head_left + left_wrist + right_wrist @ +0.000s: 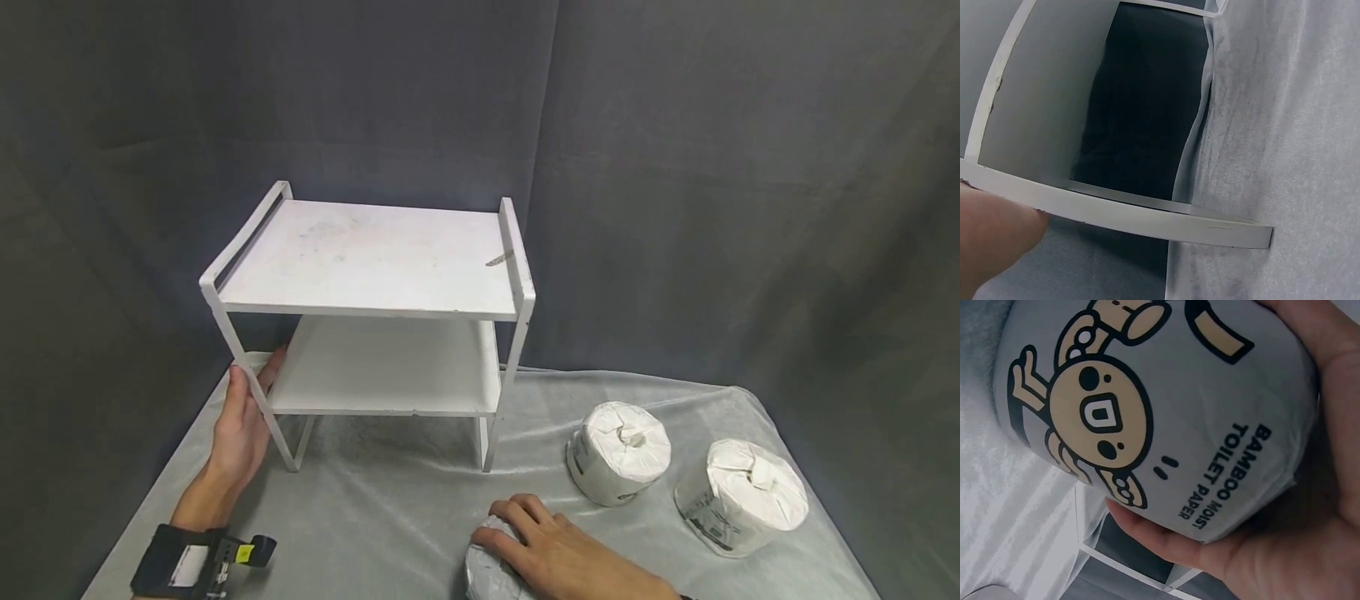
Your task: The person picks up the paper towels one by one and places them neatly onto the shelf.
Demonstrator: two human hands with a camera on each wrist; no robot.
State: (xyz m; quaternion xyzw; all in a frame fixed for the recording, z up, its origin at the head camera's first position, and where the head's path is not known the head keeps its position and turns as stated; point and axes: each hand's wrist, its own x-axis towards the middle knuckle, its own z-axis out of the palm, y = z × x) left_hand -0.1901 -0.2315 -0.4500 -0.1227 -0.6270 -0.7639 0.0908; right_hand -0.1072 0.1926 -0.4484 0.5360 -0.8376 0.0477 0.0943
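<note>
A white two-tier shelf (397, 258) stands on the cloth-covered table, left of the middle. My left hand (242, 437) holds its left side frame, the thumb by the front leg and the fingers reaching behind it. In the left wrist view the thumb (1000, 234) lies against the white frame (1116, 209). At the near edge of the head view, my right hand (566, 550) grips a wrapped toilet paper roll (491, 571) from above. Its wrapper, with a cartoon animal and printed words, fills much of the right wrist view, the fingers and thumb around it.
Two more wrapped toilet paper rolls, one nearer the shelf (618, 454) and one farther right (742, 500), stand upright on the light grey cloth (375, 508). A dark grey curtain (675, 183) hangs behind the table.
</note>
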